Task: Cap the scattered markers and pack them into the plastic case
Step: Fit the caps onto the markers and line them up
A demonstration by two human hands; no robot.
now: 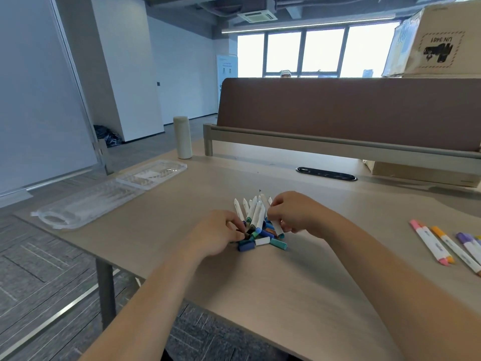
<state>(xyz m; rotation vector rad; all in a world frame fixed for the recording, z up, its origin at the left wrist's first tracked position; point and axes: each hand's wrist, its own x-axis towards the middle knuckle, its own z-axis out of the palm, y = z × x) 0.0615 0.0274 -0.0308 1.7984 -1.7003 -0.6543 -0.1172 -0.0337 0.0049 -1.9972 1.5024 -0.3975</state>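
- A pale wooden desk (299, 295) is right in front of me, with grey patterned carpet (39, 256) below it.
- A tall cream bottle (183, 138) stands upright near the desk's far left corner.
- A brown divider screen (338, 110) runs along the back edge, and a black oval cable slot (326, 174) sits in the desktop just before it.
- Up top on the right there's a cardboard box (442, 43), its printed label upside down.
- A flatter box (416, 173) lies under the screen.
- Beyond that I see bright windows (320, 52), a ceiling air unit (257, 15) and a standing banner (226, 71).
- A black bag (106, 135) slumps on the floor by the white column.
- Someone's cap (285, 73) peeks over the screen.
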